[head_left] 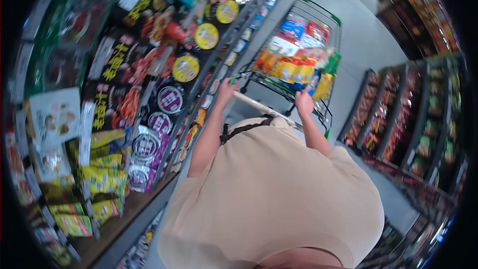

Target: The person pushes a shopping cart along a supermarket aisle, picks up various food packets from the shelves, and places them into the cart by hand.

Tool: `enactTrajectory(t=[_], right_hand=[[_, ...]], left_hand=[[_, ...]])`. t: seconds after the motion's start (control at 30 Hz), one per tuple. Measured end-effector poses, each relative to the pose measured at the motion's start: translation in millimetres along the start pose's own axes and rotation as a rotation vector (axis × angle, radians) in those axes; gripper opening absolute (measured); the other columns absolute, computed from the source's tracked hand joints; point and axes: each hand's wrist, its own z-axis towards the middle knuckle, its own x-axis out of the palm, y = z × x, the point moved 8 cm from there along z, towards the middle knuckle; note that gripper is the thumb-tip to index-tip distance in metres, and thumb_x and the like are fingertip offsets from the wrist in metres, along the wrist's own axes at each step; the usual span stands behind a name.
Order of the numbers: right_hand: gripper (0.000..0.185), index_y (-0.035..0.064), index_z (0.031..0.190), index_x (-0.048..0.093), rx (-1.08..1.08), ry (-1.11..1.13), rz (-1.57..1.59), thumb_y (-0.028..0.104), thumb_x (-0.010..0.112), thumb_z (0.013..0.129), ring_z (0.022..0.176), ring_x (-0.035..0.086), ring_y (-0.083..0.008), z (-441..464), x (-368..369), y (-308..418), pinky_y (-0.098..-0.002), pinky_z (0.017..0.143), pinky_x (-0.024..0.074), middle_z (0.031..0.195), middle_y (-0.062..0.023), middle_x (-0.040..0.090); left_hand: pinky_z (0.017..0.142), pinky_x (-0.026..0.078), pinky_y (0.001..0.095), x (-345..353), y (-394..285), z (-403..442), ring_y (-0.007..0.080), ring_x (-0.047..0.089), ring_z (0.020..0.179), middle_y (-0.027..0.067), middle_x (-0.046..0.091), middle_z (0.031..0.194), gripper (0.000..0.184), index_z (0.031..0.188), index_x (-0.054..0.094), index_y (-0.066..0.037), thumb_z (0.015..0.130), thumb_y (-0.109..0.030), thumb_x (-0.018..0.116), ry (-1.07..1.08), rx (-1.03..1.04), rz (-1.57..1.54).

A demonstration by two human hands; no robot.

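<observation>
A wire shopping cart [337,32] with green corners stands ahead of me, filled with bright packages. My left hand [226,91] is closed around the cart at the left end of its pale handle bar [266,108], by a green part. Farther right, my right hand [303,103] is closed at the rear of the basket, its forearm crossing the bar. The exact part under its fingers is hidden. Yellow bags [294,71] lie nearest my hands in the basket. Behind them are a blue package [293,27] and a red one [317,32].
Shelves of packaged snacks [119,69] run close along my left, with round yellow-lidded tubs [206,36] and hanging yellow bags [102,179]. Tilted racks of packets [393,114] stand to the right. Grey floor [356,5] stretches beyond the cart.
</observation>
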Motion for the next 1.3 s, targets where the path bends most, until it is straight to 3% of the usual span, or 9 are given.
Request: enactTrajectory(t=[0.3,0.43,0.53,0.6,0.63,0.73,1.03,1.13,1.3], right_hand=[[0.033,0.0086,0.096,0.071,-0.072,-0.094,0.031,0.032,0.048,0.092,0.086,0.071,-0.0394,-3.2,-1.1,-3.7,-0.0511,0.080,0.0552,0.088,-0.0217,0.072],[0.034,0.0075,0.099,0.069,-0.233,-0.104,0.042,0.034,0.046,0.098,0.081,0.070,-0.0405,-22.2,-8.5,3.0,-0.0524,0.076,0.0543,0.083,-0.0203,0.071],[0.026,0.0071,0.098,0.068,-0.395,-0.084,-0.040,0.026,0.051,0.097,0.090,0.070,-0.0368,-49.3,-3.8,6.9,-0.0510,0.087,0.0515,0.086,-0.0170,0.072],[0.026,0.0057,0.113,0.065,-0.469,-0.219,0.030,0.022,0.054,0.096,0.112,0.062,-0.0335,-82.2,-10.1,5.0,-0.0517,0.103,0.0420,0.109,-0.0186,0.069],[0.026,0.0057,0.113,0.065,-0.464,-0.223,0.030,0.022,0.054,0.096,0.112,0.062,-0.0335,-94.5,-5.8,2.0,-0.0517,0.103,0.0420,0.109,-0.0186,0.069],[0.041,0.0057,0.131,0.057,-0.399,-0.335,-0.016,0.019,0.056,0.093,0.133,0.047,-0.0292,-123.7,0.1,-10.2,-0.0519,0.117,0.0261,0.134,-0.0145,0.059],[0.037,0.0061,0.123,0.062,-0.310,-0.394,0.079,0.017,0.055,0.088,0.130,0.052,-0.0268,-187.9,7.0,-0.1,-0.0508,0.117,0.0275,0.130,-0.0096,0.063],[0.036,0.0054,0.121,0.064,-0.312,-0.439,0.086,0.018,0.055,0.088,0.128,0.054,-0.0272,-208.6,8.9,4.8,-0.0490,0.117,0.0286,0.128,-0.0102,0.064],[0.036,0.0045,0.121,0.064,-0.324,-0.435,0.058,0.018,0.055,0.089,0.128,0.053,-0.0272,-231.3,16.8,13.9,-0.0495,0.117,0.0288,0.128,-0.0112,0.064]], left_hand=[[0.079,0.054,0.0323,4.3,-7.8,-2.6,0.0222,0.072,0.086,0.0135,0.068,0.110,0.034,0.121,0.057,0.002,0.087,-0.003,0.051,0.048,0.019,-0.013],[0.077,0.055,0.0328,0.1,-11.1,-3.5,0.0222,0.072,0.085,0.0143,0.068,0.110,0.035,0.121,0.056,0.003,0.087,-0.004,0.051,0.018,0.059,0.060],[0.075,0.055,0.0332,-4.1,-10.4,-4.5,0.0221,0.072,0.083,0.0136,0.068,0.106,0.033,0.119,0.056,0.004,0.088,-0.005,0.051,0.037,0.098,0.110],[0.074,0.055,0.0335,-8.0,-7.9,-8.8,0.0220,0.072,0.083,0.0130,0.068,0.104,0.031,0.118,0.056,0.003,0.088,-0.006,0.051,0.038,0.108,0.110],[0.073,0.055,0.0338,-10.2,-8.2,-11.0,0.0220,0.072,0.082,0.0123,0.068,0.101,0.030,0.117,0.056,0.003,0.089,-0.006,0.052,0.034,0.116,0.108],[0.072,0.055,0.0343,-18.2,-6.5,-19.9,0.0220,0.072,0.080,0.0116,0.067,0.097,0.027,0.116,0.056,0.002,0.092,-0.010,0.055,0.037,0.146,0.144],[0.077,0.054,0.0319,-55.2,19.1,-46.3,0.0221,0.072,0.088,0.0121,0.067,0.102,0.029,0.118,0.057,0.002,0.093,-0.010,0.057,0.053,0.099,0.118],[0.074,0.054,0.0356,-69.0,29.9,-48.4,0.0239,0.073,0.082,0.0138,0.068,0.098,0.031,0.118,0.057,0.002,0.094,-0.019,0.061,0.038,0.127,0.093],[0.073,0.055,0.0318,-91.7,41.6,-53.2,0.0222,0.073,0.083,0.0107,0.069,0.099,0.028,0.116,0.058,0.003,0.093,-0.012,0.064,0.022,0.130,0.117]])
